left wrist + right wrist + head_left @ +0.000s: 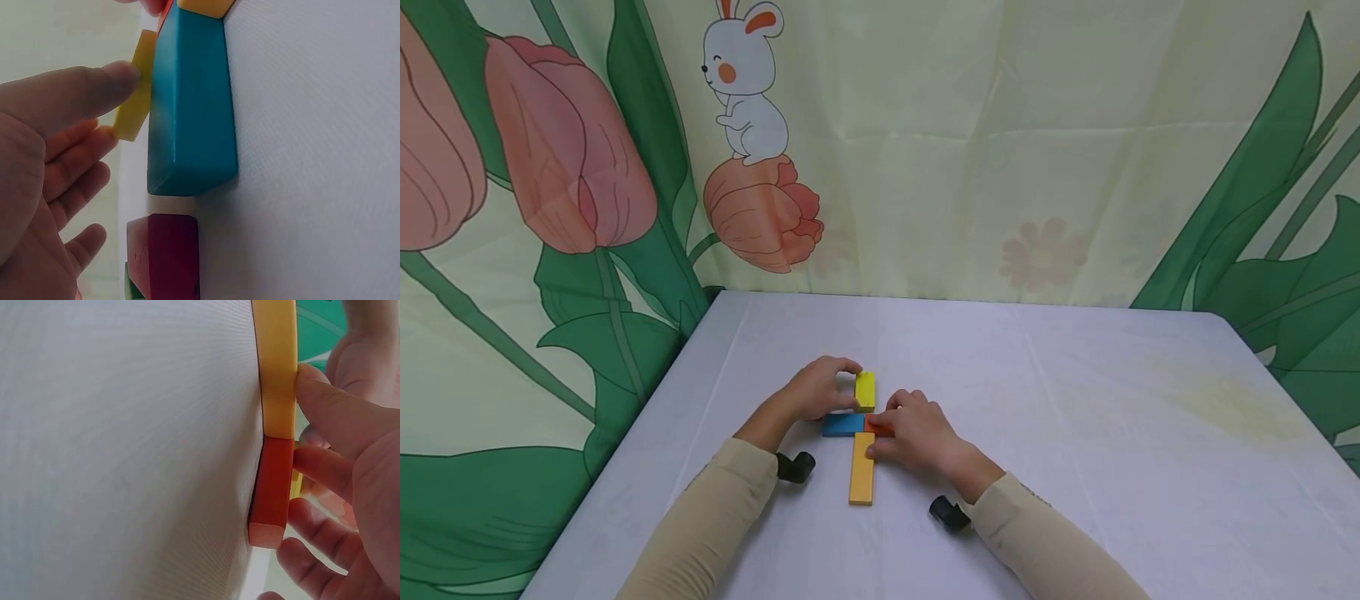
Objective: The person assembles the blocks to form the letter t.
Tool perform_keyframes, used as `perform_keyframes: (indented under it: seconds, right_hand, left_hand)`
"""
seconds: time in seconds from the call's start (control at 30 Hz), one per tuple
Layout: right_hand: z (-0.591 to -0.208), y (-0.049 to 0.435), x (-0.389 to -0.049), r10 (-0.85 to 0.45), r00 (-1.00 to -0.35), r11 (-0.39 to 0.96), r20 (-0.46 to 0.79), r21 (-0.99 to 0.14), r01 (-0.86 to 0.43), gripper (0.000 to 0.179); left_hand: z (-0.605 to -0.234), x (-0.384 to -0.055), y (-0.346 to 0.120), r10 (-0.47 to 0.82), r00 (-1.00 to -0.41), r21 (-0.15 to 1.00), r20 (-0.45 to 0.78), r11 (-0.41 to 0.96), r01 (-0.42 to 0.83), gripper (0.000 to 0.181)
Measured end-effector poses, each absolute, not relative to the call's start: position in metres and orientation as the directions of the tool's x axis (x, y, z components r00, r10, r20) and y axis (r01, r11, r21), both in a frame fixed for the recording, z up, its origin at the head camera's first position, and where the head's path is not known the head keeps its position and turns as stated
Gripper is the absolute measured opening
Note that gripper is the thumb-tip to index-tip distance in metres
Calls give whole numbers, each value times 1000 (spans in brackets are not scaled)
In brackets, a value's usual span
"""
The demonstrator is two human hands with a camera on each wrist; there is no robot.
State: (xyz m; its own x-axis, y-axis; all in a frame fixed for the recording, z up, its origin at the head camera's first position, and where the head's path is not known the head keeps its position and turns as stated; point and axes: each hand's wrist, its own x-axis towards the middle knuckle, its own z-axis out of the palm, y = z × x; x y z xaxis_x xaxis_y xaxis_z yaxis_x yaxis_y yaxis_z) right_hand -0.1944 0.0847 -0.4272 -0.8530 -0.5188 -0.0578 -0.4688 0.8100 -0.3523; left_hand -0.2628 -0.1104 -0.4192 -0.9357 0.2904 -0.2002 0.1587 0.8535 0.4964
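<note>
A yellow block (865, 392) is pinched between the thumb and fingers of my left hand (816, 390), at the far side of the group. Below it lie a blue block (842, 425) on the left and a red block (877, 430) on the right, end to end. A long orange-yellow block (862, 475) runs from their junction toward me. My right hand (917, 433) rests at the right side, its thumb at the orange-yellow block and its fingertips on the red one. In the left wrist view, the left thumb (94, 90) presses the yellow block beside the blue one.
Close to the blue block's end, the left wrist view shows a dark magenta block (174, 256) and part of a green block (132, 289). A white cloth (1075, 467) covers the table. Behind it hangs a printed curtain (925, 167). Black wrist devices (950, 514) sit near both cuffs.
</note>
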Motion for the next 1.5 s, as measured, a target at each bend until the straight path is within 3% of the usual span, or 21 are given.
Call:
perform_keyframes:
  seconds: [1.5]
  right_hand:
    - [-426,86,-194,-536,-843,794,-38,-362,-489,51]
  left_hand:
    - [-423,-263,-111,345,-904,493,-252,850,187,47]
